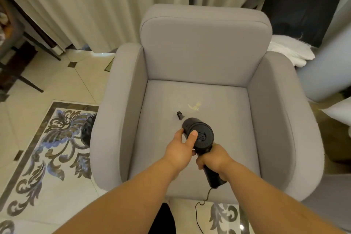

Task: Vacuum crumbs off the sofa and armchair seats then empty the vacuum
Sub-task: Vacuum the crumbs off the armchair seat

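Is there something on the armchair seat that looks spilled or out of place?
Yes. A small patch of pale crumbs lies scattered near the middle of the grey armchair seat, just beyond the nozzle of the black handheld vacuum. Nothing else on the seat looks odd.

Crumbs [194, 106] on armchair [205, 47] seat.

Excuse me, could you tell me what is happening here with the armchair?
A person stands over a grey armchair holding a black handheld vacuum. The right hand grips its handle, while the left hand holds the side of the body, thumb on its rear face. The nozzle points down at the seat, just short of a small patch of pale crumbs still lying on the cushion. A cord trails to the floor.
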